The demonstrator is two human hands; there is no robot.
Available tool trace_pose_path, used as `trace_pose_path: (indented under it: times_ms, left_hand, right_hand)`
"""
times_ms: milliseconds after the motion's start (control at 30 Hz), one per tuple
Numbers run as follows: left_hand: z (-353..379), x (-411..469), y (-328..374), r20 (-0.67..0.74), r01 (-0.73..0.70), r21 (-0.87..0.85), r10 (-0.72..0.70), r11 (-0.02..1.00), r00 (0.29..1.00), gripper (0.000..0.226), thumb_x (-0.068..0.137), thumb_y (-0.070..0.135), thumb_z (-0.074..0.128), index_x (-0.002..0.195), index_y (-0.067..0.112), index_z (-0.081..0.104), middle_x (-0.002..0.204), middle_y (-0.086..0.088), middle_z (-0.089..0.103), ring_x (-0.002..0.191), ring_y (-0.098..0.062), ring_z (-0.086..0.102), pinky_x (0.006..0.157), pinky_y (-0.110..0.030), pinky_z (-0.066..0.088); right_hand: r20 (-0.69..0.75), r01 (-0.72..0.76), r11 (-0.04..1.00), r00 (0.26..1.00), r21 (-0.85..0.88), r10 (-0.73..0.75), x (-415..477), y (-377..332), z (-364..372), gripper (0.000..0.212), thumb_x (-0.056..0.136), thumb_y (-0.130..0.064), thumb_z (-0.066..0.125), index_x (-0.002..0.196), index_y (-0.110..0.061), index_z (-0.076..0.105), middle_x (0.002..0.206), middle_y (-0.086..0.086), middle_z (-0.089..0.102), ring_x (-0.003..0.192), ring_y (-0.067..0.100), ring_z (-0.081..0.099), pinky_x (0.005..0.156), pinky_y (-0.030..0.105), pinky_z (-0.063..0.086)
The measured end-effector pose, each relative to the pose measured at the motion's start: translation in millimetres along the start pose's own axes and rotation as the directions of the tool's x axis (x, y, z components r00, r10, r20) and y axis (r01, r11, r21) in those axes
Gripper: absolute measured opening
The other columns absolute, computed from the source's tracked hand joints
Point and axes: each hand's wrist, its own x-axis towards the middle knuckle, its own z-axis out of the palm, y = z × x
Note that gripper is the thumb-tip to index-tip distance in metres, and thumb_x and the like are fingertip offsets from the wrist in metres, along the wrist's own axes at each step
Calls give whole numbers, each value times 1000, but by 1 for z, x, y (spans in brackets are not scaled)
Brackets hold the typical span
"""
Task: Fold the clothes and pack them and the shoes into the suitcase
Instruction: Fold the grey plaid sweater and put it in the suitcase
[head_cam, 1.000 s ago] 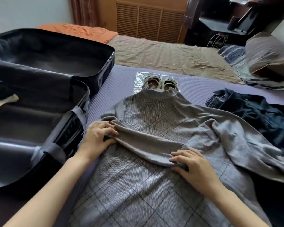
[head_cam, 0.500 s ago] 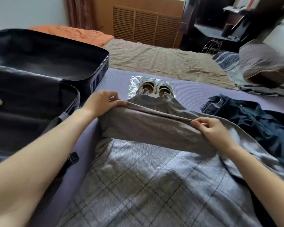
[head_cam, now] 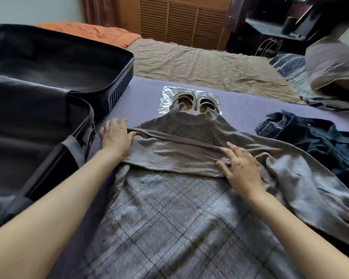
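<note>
A grey checked garment point(head_cam: 181, 214) lies spread on the purple bed cover, one sleeve folded flat across its chest. My left hand point(head_cam: 115, 135) rests at the left end of that sleeve, thumb on the cloth and fingers spread on the cover. My right hand point(head_cam: 240, 164) presses the sleeve's right part with straight, spread fingers. Beyond the collar, a pair of shoes point(head_cam: 193, 102) sits on a clear plastic sheet, partly hidden by the collar. The open black suitcase point(head_cam: 117, 77) lies at the left. A dark blue garment point(head_cam: 314, 141) is crumpled at the right.
A tan sheet point(head_cam: 199, 63) and an orange blanket point(head_cam: 93, 33) cover the far bed. A grey pillow point(head_cam: 334, 67) lies on striped bedding at the far right. A slatted wooden panel point(head_cam: 181, 21) and dark furniture stand behind.
The sleeve, held up stretched between both hands half a second ago, now lies flat across the chest. Both hands have let go and rest open on it.
</note>
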Motion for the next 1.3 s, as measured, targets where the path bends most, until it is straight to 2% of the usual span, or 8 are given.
trace_pose_path:
  times_ms: [200,300,400,533,667,933,1167,1300]
  left_hand:
    - [1,-72,10,185,131,-103,-110,986,977,81,91,45,52,151,12,8,158,-14,3,144,-29,8,114,-46,13]
    - [-1,-92,2,1,152,-173,-154,973,988,78,88,29,63,149,10,18,152,-17,21,136,-36,22,111,-42,21]
    - [-4,-97,2,-51,175,-288,-198,941,979,76,84,20,69,146,9,26,136,-18,37,124,-32,36,103,-35,29]
    - [-8,-96,-1,-54,161,-407,-200,899,978,68,78,4,72,138,9,41,126,-16,43,116,-28,46,98,-28,33]
    - [-8,-94,-13,-175,49,-432,-137,900,975,62,73,-23,45,126,7,55,106,-9,45,95,-23,52,84,-16,35]
    - [2,-90,-29,-303,-68,-249,-11,966,953,59,67,-32,39,106,3,67,100,-13,57,94,-28,56,87,-21,39]
    - [-6,-102,-20,-116,-12,-464,-47,886,992,44,85,31,44,125,20,59,109,2,66,107,-17,56,99,-40,41]
    - [-7,-100,-18,-197,-50,-377,-27,925,980,33,96,33,48,118,13,64,104,-10,68,103,-26,60,90,-39,46]
  right_hand:
    - [151,49,991,986,126,-68,-21,4,6,64,87,-48,58,144,-25,38,155,-4,23,143,16,20,118,36,10]
    - [86,134,986,986,98,-142,-24,9,1,65,84,-40,67,142,-25,42,152,-4,32,141,16,28,117,36,15]
    - [-47,197,980,979,11,-196,-24,10,0,33,77,-24,77,110,-20,70,125,2,63,117,23,57,108,40,34]
    - [-203,205,978,957,-33,-208,-23,13,-2,5,79,-15,74,82,-18,74,94,0,74,91,21,69,96,40,46]
    - [-331,113,993,939,43,-92,-17,13,-18,5,84,-10,69,86,-14,71,90,3,73,85,25,68,84,39,48]
    - [-31,199,980,980,3,-198,-33,14,0,11,78,-19,76,89,-18,73,106,1,71,104,21,64,102,42,41]
    - [-47,132,979,991,157,-127,-18,-10,-9,18,91,-29,61,102,-19,72,119,-2,65,112,15,58,108,43,35]
    - [-79,164,969,985,183,-151,6,-33,-4,18,91,-26,61,106,-20,70,117,-2,66,110,18,59,103,42,39]
